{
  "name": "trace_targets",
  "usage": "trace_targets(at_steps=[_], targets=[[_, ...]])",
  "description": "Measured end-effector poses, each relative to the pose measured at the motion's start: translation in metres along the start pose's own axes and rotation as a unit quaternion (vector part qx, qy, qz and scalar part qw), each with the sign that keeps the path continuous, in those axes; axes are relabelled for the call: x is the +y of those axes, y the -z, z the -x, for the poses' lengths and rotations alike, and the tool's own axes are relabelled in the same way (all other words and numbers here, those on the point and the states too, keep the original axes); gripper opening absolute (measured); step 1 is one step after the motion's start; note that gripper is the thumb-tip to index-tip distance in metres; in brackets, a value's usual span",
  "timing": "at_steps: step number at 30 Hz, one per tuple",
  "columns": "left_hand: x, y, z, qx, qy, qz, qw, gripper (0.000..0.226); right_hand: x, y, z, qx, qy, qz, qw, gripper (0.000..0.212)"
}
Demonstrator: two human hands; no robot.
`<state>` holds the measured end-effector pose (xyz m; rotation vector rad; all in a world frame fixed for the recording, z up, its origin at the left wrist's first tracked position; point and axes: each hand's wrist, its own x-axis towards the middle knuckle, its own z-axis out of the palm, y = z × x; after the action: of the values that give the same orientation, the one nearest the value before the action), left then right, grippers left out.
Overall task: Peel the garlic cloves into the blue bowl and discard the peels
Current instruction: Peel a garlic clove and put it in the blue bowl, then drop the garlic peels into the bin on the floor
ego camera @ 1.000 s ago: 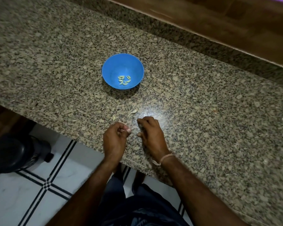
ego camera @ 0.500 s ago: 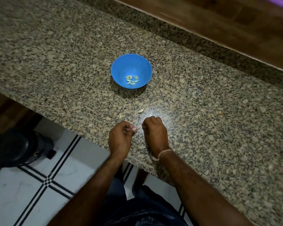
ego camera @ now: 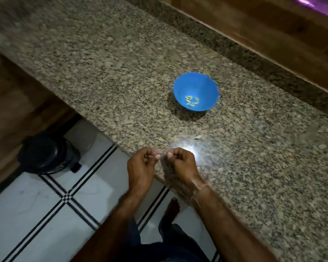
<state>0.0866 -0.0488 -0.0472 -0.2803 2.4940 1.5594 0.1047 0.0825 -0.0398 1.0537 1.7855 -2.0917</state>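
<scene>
Here, a speckled granite countertop [ego camera: 121,72], polished and glaring under a light spot, runs diagonally from a dark wooden surface [ego camera: 254,25] behind it to a straight front edge. Wide bare stone lies open left of and beyond the bowl. Below the edge, glossy white floor tiles [ego camera: 27,214] carry thin black crossing lines, and a round black bin [ego camera: 45,154] stands on them. The smooth, round blue bowl [ego camera: 206,87] sits upright mid-counter, well apart from the hands, with a small cluster of pale peeled garlic cloves [ego camera: 192,101] at its bottom. At the counter's front edge the left hand [ego camera: 140,167] and right hand [ego camera: 182,163] are curled, their 2 sets of fingertips almost meeting; blur hides whether they pinch anything. A pale peel scrap [ego camera: 197,137] lies just beyond them.
</scene>
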Motion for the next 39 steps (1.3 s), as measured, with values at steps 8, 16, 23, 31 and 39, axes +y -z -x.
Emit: trace_targets(at_steps=[8, 16, 23, 31, 39], targets=[[-0.065, 0.158, -0.032, 0.135, 0.037, 0.04, 0.989, 0.026, 0.003, -0.185, -0.001, -0.109, 0.009, 0.075, 0.991, 0.018], [-0.164, 0.35, -0.061, 0.231, 0.084, 0.079, 0.966, 0.027, 0.048, -0.401, 0.016, -0.179, 0.038, 0.112, 0.977, 0.023], [-0.213, 0.453, -0.086, 0.286, 0.118, 0.091, 0.946, 0.023, 0.057, -0.511, 0.016, -0.221, 0.022, 0.168, 0.96, 0.015], [-0.254, 0.512, -0.129, 0.317, 0.182, 0.101, 0.925, 0.01, 0.074, -0.604, -0.032, -0.228, -0.006, 0.216, 0.949, 0.026], [-0.345, 0.51, -0.222, 0.284, 0.288, 0.115, 0.907, 0.007, 0.129, -0.675, -0.117, -0.23, -0.097, 0.288, 0.924, 0.033]])
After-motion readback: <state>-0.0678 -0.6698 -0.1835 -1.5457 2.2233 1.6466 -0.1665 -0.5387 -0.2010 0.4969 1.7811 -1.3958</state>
